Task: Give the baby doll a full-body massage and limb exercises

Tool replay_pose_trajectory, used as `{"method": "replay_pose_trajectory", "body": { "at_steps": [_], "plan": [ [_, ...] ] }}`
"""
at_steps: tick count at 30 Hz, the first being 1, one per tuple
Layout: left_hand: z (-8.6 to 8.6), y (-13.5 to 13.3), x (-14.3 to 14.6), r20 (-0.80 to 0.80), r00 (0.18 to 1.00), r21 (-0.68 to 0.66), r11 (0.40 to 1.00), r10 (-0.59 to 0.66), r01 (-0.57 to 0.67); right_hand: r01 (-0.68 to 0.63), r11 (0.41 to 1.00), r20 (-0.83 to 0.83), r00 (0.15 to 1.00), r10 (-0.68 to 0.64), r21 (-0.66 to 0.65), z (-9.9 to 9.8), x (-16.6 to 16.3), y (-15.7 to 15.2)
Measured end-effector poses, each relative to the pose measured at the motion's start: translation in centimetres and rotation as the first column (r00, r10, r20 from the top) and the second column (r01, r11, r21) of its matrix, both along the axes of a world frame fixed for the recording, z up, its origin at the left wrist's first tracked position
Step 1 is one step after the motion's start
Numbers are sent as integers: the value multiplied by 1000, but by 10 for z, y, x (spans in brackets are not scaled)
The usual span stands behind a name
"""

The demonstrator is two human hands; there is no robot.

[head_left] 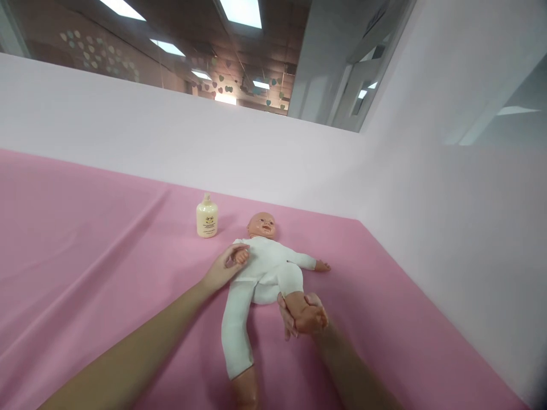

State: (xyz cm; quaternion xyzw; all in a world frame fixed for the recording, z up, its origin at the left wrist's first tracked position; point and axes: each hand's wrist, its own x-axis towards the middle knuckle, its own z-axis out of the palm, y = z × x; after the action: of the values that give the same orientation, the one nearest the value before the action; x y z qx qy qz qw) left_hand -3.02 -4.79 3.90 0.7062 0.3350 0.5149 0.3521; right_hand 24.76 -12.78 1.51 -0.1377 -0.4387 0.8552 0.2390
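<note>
Doll (268,255) lies on its back on the pink cloth (119,267), and its long line runs away from the person, head (261,224) at the far end and legs at the near end. Its body is just to the right of the left hand (223,267), and it lies ahead of the right hand (287,320) and a bit to the left. Both hands touch it, so neither one is nearer. The left fingers are curled around the doll's small hand (241,256), close by its side. The right fingers are wrapped around the ankle of the bent leg (294,282), with the bare foot (311,320) poking out toward the person. The straight leg (237,330) points back at the person, and its end is cut off from view. The other arm (303,259) lies stretched out to the right, with no one holding it. The doll has a bald head, shiny skin and a white suit. A cream bottle (207,219) stands near its head, on the left. Behind are a white wall (273,165) and dark glass (260,51) with bright lights (242,11) showing in it.
</note>
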Motion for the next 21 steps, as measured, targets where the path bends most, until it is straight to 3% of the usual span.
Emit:
{"method": "replay_pose_trajectory", "body": {
  "at_steps": [3, 9, 11, 15, 21],
  "plan": [
    [-2, 0, 1, -94, 992, 53, 995, -82, 87, 190, 980, -158, 968, -196, -50, 9, -3, -1],
    [-9, 7, 4, -229, 970, 176, 977, -80, 122, 493, 843, 4, 864, -504, -215, 25, -15, -4],
    [-10, 7, 5, -230, 970, 178, 977, -76, 119, 515, 827, 28, 852, -523, -223, 25, -16, -4],
    [-7, 4, 5, -150, 985, 131, 986, -81, 101, 458, 865, 21, 886, -463, -204, 24, -16, -4],
    [-4, 8, 1, 153, 986, -58, 997, 61, -53, 365, 928, -44, 928, -369, -80, 24, -12, -9]
  ]
}}
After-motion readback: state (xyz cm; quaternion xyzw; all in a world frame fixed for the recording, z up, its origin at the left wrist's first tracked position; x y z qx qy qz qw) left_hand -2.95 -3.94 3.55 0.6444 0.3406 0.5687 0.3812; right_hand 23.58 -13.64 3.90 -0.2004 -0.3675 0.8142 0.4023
